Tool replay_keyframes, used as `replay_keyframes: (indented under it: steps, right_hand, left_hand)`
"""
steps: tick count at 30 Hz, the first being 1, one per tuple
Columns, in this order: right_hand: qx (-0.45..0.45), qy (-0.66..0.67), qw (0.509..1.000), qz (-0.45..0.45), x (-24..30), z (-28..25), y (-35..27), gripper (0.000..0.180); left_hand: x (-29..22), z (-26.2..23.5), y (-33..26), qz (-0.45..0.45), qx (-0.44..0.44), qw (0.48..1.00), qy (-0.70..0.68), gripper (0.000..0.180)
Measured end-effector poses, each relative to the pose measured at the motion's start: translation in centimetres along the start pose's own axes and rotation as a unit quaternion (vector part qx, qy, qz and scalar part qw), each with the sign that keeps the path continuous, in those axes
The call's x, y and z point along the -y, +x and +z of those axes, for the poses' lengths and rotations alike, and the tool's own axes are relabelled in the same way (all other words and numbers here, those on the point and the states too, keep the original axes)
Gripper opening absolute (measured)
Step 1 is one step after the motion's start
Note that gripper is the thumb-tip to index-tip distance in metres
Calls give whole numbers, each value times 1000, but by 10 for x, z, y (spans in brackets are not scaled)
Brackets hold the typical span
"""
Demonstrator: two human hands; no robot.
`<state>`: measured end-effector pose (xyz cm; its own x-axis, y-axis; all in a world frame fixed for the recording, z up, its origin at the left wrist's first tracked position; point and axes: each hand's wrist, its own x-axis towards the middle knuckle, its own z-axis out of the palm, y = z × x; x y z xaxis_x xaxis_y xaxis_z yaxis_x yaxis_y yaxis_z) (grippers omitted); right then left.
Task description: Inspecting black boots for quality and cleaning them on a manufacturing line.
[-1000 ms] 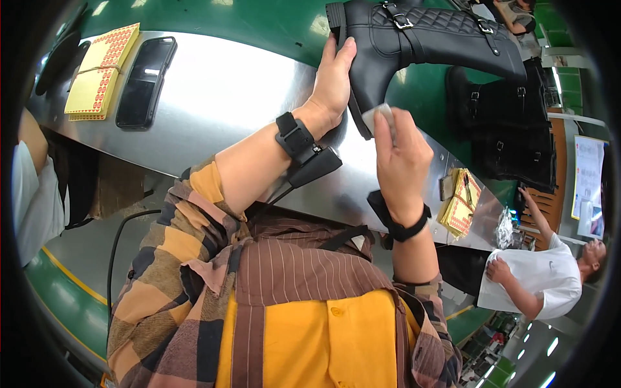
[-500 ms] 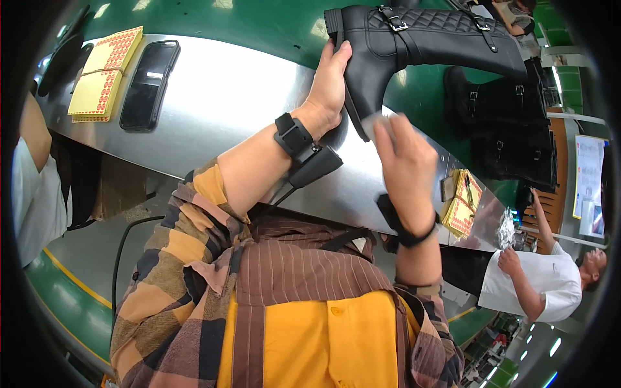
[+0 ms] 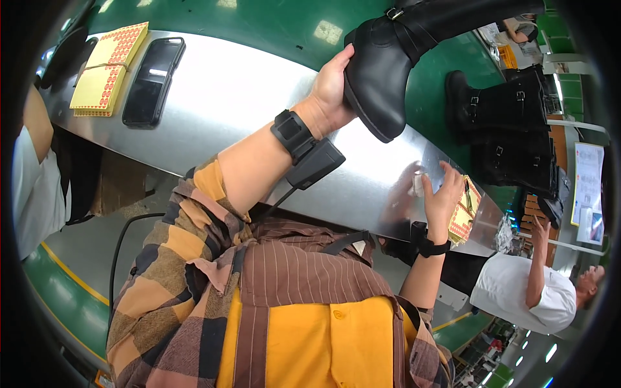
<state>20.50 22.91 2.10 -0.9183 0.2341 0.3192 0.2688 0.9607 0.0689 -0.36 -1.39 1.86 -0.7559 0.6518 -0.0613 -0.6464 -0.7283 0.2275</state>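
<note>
left hand (image 3: 333, 89) grips the black boot (image 3: 380, 81) at the far edge of the worktop (image 3: 239, 74), not set down yet. right hand (image 3: 441, 199) — loosely spread, apparently empty — is beside a white block (image 3: 418, 184); work left is unclear.

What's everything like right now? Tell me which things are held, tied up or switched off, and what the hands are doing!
Left hand: gripping the boot's foot
Right hand: thumb and fingers spread
Black boot: held up, tilted
Pale block: by the right thumb; touching or not, unclear
Phone: lying flat, screen dark
Left yellow stack: tied with a band
Right yellow stack: partly behind the right hand
</note>
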Motion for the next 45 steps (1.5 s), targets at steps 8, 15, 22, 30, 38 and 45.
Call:
replay_keyframes:
  steps: [8, 15, 22, 30, 38, 45]
  right_hand:
    - [353, 776, 498, 160, 111, -20, 36, 64]
    - [225, 850, 410, 242, 113, -26, 68, 38]
    - [233, 822, 465, 232, 136, 35, 235, 27]
    - [146, 826, 403, 365, 161, 174, 404, 40]
    - [106, 865, 282, 401, 150, 207, 441, 44]
    - [206, 812, 443, 318, 140, 170, 342, 24]
  left_hand:
    - [30, -8, -6, 41, 7, 998, 52, 54]
    - [30, -4, -3, 101, -18, 981, 168, 52]
    - [-13, -13, 4, 158, -236, 952, 117, 60]
    - [1, -22, -1, 44, -226, 964, 129, 46]
    - [2, -17, -2, -13, -222, 966, 128, 35]
    - [3, -27, 3, -16, -207, 965, 161, 32]
